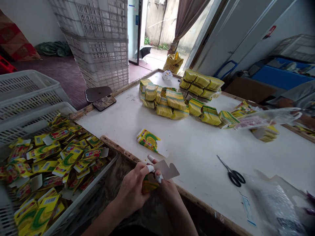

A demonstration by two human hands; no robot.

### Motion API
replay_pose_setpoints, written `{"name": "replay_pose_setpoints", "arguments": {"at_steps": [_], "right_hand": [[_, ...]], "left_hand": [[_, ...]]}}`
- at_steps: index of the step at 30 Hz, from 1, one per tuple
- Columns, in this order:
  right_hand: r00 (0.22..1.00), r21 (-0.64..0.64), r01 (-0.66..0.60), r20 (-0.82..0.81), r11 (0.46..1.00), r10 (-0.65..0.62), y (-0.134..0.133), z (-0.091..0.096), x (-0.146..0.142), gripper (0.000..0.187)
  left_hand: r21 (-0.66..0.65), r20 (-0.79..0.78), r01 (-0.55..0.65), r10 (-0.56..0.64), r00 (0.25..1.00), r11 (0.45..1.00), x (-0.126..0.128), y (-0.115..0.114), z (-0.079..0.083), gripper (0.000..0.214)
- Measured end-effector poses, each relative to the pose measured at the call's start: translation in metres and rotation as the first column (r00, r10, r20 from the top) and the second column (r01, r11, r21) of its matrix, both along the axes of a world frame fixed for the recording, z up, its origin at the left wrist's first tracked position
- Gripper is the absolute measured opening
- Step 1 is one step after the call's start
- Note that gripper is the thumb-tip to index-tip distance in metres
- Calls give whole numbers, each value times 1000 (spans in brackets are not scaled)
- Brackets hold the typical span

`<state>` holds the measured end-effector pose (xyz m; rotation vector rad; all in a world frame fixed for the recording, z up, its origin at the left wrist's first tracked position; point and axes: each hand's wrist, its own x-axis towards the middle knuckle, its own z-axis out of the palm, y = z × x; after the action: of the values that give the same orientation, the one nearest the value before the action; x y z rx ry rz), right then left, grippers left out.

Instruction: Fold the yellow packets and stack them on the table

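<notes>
Box (149, 186) at six o'clock, by the near edge of the worktop (194, 144), clamped in both hands (131, 186), pale flap (169, 169) poking out toward two o'clock. Mid-fold, by the looks of it. Probably needed for the next move: steady grip, light touch on that flap.

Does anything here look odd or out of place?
Two things, mildly. The phone lies at the wooden table rim, where a bump might tip it off. Outside, an umbrella sits open with nobody seen holding it. The boxes in the crate are jumbled, but none look spilled.
</notes>
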<state>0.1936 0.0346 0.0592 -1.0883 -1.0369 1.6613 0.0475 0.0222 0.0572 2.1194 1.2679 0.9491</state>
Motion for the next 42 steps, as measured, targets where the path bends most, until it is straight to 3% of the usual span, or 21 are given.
{"name": "replay_pose_setpoints", "arguments": {"at_steps": [4, 6, 9, 11, 14, 16, 20, 24, 28, 30, 34, 36, 38, 39, 41, 42], "right_hand": [[973, 250, -84, 231, 965, 24, -8, 3, 0, 57], [923, 424, -187, 384, 886, 11, -12, 3, 0, 58], [856, 599, -301, 513, 742, -66, -14, -1, 0, 65], [846, 646, -278, 515, 710, -137, -13, -4, 2, 66], [836, 689, -140, 467, 711, -289, -7, -9, 11, 64], [817, 702, -141, 480, 698, -319, -4, -10, 18, 67], [768, 661, -315, 599, 681, -226, 1, -14, 27, 66], [771, 629, -347, 614, 696, -170, 8, -9, 37, 38], [806, 553, -435, 591, 710, 33, 19, 7, 47, 25], [836, 531, -418, 543, 737, 82, 22, 12, 45, 24], [919, 493, -210, 395, 844, -2, 19, 5, 30, 16], [955, 467, -154, 296, 871, 10, 17, 0, 22, 29], [983, 461, -102, 180, 882, 20, 21, -4, 18, 54], [984, 464, -69, 177, 883, -16, 25, -6, 18, 61], [938, 488, 4, 300, 873, -172, 39, -9, 20, 58], [881, 504, 26, 397, 864, -258, 48, -10, 21, 50]], "left_hand": [[-159, 31, 16, -11, 999, 987, -3, 4, 0, 62], [-182, 45, 7, 1, 999, 983, -4, 7, -2, 67], [-114, 54, -18, 24, 998, 993, -5, 8, -8, 65], [-79, 45, -44, 48, 998, 996, -6, 7, -10, 67], [-68, 4, -95, 95, 995, 993, -12, 5, -9, 68], [-76, -3, -102, 102, 995, 992, -17, 5, -5, 61], [-95, 15, -100, 102, 995, 990, -25, 6, 4, 56], [-139, 26, -44, 48, 999, 989, -31, 12, 15, 51], [-153, 34, 17, -12, 999, 988, -36, 19, 22, 49], [-129, 20, 10, -7, 1000, 992, -36, 21, 23, 49], [-101, 31, -53, 57, 998, 993, -33, 19, 19, 50], [-152, 126, -76, 96, 987, 985, -32, 16, 13, 51], [-198, 357, -139, 204, 912, 970, -33, 12, 4, 52], [-208, 516, -194, 276, 811, 959, -34, 12, -1, 50], [-268, 793, -305, 389, 469, 914, -36, 12, -9, 48], [-332, 859, -327, 427, 284, 885, -37, 12, -12, 52]]}}
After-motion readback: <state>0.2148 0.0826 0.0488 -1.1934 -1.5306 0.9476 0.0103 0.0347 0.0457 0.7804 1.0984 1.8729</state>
